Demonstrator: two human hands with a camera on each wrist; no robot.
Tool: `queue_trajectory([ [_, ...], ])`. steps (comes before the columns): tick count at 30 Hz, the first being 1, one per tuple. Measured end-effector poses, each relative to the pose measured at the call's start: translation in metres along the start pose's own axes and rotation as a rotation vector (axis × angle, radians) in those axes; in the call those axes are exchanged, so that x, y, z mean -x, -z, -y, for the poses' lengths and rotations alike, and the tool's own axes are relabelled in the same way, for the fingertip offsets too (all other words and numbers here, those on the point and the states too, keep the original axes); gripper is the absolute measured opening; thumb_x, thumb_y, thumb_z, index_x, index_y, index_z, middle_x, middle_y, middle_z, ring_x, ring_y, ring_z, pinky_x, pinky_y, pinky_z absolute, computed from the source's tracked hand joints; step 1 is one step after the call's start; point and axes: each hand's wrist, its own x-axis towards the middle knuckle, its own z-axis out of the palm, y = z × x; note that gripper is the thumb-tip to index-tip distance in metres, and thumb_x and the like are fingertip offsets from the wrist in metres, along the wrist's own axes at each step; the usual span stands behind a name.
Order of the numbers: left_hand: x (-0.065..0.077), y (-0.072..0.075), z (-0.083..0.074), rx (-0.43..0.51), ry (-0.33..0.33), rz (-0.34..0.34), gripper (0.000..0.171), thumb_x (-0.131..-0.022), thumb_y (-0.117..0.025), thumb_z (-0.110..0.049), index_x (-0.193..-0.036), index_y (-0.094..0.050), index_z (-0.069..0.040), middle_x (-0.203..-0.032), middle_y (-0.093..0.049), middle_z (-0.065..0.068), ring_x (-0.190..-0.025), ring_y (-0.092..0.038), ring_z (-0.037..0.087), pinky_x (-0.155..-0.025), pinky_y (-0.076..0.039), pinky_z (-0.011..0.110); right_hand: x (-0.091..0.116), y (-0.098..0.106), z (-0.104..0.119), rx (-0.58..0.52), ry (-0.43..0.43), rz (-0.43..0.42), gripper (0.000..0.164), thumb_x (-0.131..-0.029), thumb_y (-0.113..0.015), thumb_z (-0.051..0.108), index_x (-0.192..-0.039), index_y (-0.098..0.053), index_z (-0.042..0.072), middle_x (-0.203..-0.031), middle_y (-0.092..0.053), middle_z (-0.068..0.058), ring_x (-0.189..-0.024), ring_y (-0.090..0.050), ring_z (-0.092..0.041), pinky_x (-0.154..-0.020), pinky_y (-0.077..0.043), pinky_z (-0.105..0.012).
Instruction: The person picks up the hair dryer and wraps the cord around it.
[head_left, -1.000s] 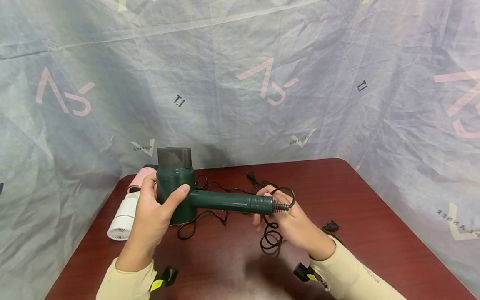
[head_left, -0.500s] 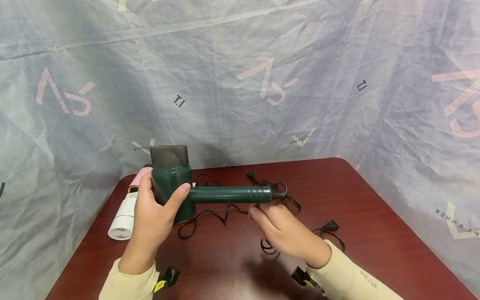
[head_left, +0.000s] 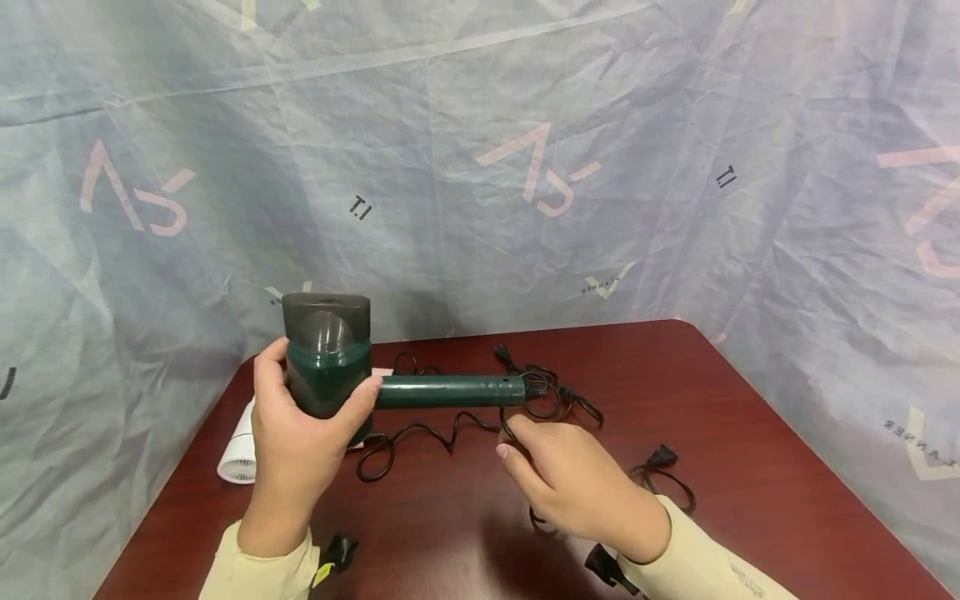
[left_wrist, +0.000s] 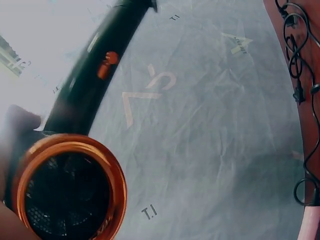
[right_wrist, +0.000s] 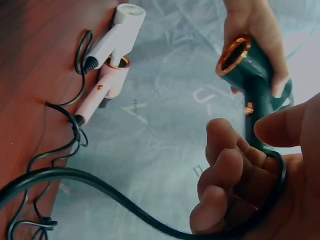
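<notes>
A dark green hair dryer (head_left: pixel 327 375) is held up over the table, its smoky nozzle (head_left: pixel 328 323) facing the backdrop and its handle (head_left: pixel 450 392) stretching right. My left hand (head_left: pixel 300 454) grips its body, thumb near the handle's base. The left wrist view shows its copper-rimmed air intake (left_wrist: pixel 121 185) and a copper button (left_wrist: pixel 106 65). Below the handle's tip, my right hand (head_left: pixel 573 477) holds the black cord (right_wrist: pixel 282 182), which crosses the palm under curled fingers (right_wrist: pixel 225 167) in the right wrist view.
On the table (head_left: pixel 442 533) at left lie a white hair dryer (head_left: pixel 240 458) and a pink hair dryer (right_wrist: pixel 97 95), partly hidden in the head view. Black cords tangle behind my right hand, with plugs (head_left: pixel 662 456) at right. A printed grey cloth (head_left: pixel 450 233) hangs around the table.
The hair dryer has shifted left and turned, so the nozzle shows broader and the handle looks shorter. My right hand has moved from behind the handle's end to below it, fingers now closed round the cord.
</notes>
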Motion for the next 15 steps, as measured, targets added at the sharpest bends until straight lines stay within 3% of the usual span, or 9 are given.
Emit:
queue_trajectory([
  [4,-0.001,0.002,-0.001,-0.038,-0.015,-0.006,0.098,-0.065,-0.101,-0.023,-0.146,-0.046,-0.027,-0.11,-0.06,-0.009,-0.097,-0.06,0.012,-0.081,-0.046,0.021,0.0,0.008,0.002,0.032,0.069,-0.09,0.012,-0.107,-0.055,0.022,-0.096,-0.057,0.026,-0.067,-0.041,0.02,-0.055,-0.034,0.006,-0.052,-0.035,-0.017],
  [9,-0.003,0.004,-0.002,-0.049,-0.035,0.001,0.094,-0.068,-0.098,-0.02,-0.146,-0.048,-0.032,-0.111,-0.062,-0.01,-0.097,-0.062,0.011,-0.082,-0.047,0.02,0.0,0.02,0.0,-0.011,0.131,-0.17,0.012,-0.105,-0.058,0.019,-0.108,-0.066,0.028,-0.079,-0.054,0.021,-0.06,-0.041,0.005,-0.056,-0.041,-0.017],
  [15,-0.005,0.006,0.001,-0.051,-0.076,0.039,0.09,-0.07,-0.097,-0.02,-0.145,-0.051,-0.038,-0.109,-0.067,-0.011,-0.099,-0.063,0.009,-0.083,-0.048,0.018,-0.001,0.03,-0.004,-0.039,0.273,-0.271,0.021,-0.094,-0.064,0.006,-0.097,-0.065,0.026,-0.081,-0.052,0.018,-0.065,-0.042,0.002,-0.059,-0.036,-0.011],
])
